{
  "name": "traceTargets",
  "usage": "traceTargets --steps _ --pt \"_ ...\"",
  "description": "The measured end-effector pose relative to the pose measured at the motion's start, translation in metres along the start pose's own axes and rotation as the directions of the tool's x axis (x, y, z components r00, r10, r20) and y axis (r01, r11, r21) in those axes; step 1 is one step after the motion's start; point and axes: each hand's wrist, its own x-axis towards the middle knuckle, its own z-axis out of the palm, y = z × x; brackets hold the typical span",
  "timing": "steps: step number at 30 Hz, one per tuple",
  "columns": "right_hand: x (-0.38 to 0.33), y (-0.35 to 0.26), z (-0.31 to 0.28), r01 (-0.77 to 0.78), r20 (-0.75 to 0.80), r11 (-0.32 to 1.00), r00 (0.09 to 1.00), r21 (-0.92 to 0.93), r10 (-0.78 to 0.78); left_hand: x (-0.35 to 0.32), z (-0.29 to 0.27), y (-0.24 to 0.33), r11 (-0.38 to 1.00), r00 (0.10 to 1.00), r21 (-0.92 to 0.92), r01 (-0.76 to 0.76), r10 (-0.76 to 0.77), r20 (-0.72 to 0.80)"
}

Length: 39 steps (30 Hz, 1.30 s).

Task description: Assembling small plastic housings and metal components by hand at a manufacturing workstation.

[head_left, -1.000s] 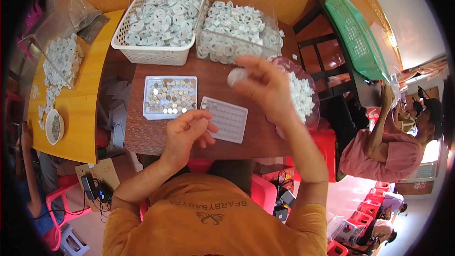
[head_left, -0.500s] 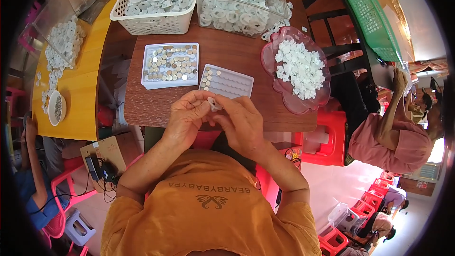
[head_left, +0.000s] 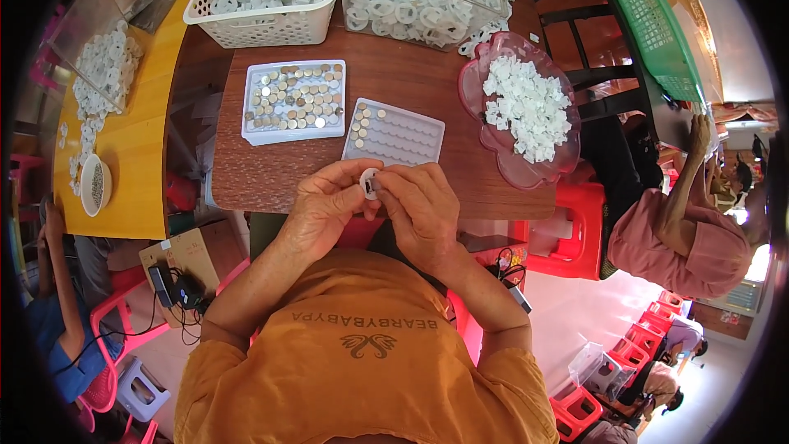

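Observation:
A small round white plastic piece with a dark slot is pinched between my two hands, just over the table's near edge. My left hand grips its left side with thumb and forefinger. On the other side, my right hand has its fingertips pressed to the piece; whether they also hold a smaller part is hidden. Just beyond my hands lies a pale tray with several coin-shaped metal discs at its left end. Left of it, a stack of white trays bears many more such discs.
A white basket and a clear bin of round white pieces stand at the back. On the right, a pink petal-shaped dish holds small white parts. A yellow table with a bowl is at left. A person in pink sits at right.
The white piece has been turned in my fingers, so its face with the dark slot shows more. My right fingers have closed in on it. The view has shifted slightly.

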Motion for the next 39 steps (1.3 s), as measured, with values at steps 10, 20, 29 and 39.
traceTargets --steps 10,20,29,39 --pt "0.002 0.008 -0.007 -0.109 -0.031 0.99 0.993 0.089 0.112 0.001 -0.008 0.0 0.993 0.998 -0.102 0.052 -0.049 0.031" --pt "-0.001 0.032 0.003 -0.178 -0.016 0.984 0.984 -0.003 0.178 0.002 -0.011 0.0 0.993 0.996 -0.083 0.082 -0.085 -0.029" --pt "0.041 0.064 0.027 -0.024 -0.048 0.962 0.999 -0.271 0.012 0.003 -0.015 0.0 0.991 0.991 -0.053 0.121 -0.124 -0.059" --pt "0.051 0.075 0.039 0.177 0.18 0.876 0.978 -0.449 -0.105 0.004 -0.014 0.0 0.99 0.986 -0.053 0.128 -0.133 -0.104"
